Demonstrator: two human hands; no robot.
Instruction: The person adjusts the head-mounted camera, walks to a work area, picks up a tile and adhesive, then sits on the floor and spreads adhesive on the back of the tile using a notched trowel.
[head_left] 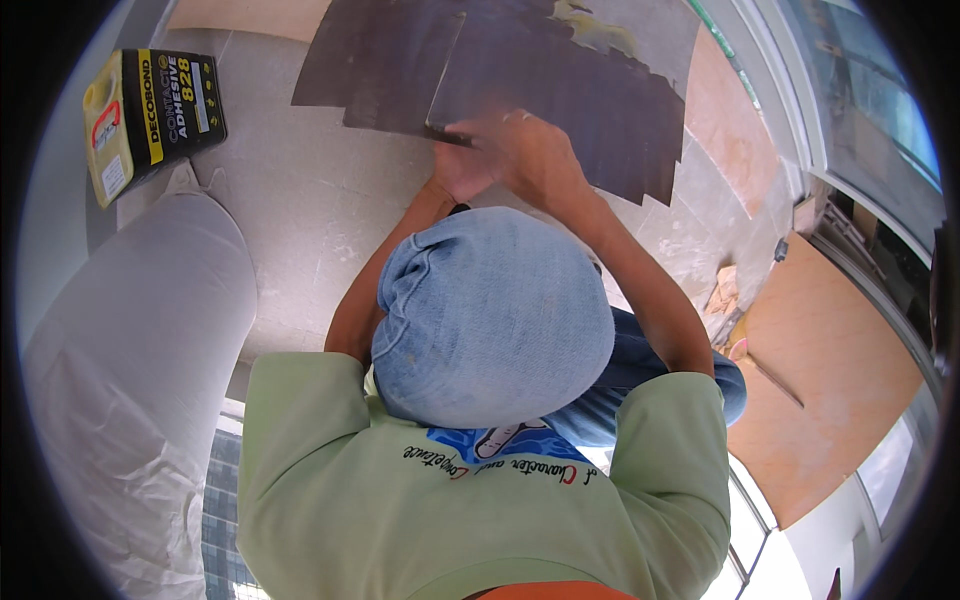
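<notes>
My left hand [462, 172] is closed at the near edge of the dark brown sheets [560, 95], gripping a thin dark strip-like piece [452, 134] whose kind I cannot make out. Right beside it, my right hand [540, 160] reaches over the dark surface. Its fingers are smeared by motion, so whether they hold anything is unclear. The sheets lie flat on the grey floor with stepped, uneven edges and a narrow pale seam between two of them. A yellowish patch [600, 30] marks their far side. My denim-covered knee [500, 315] is bent just below the hands.
A yellow and black rectangular can [160, 110] stands at the far left. Below it lies a large white wrapped roll [150, 370]. A light wooden board [820, 370] with a thin stick [775, 380] on it is at the right, beside a glazed frame [860, 90].
</notes>
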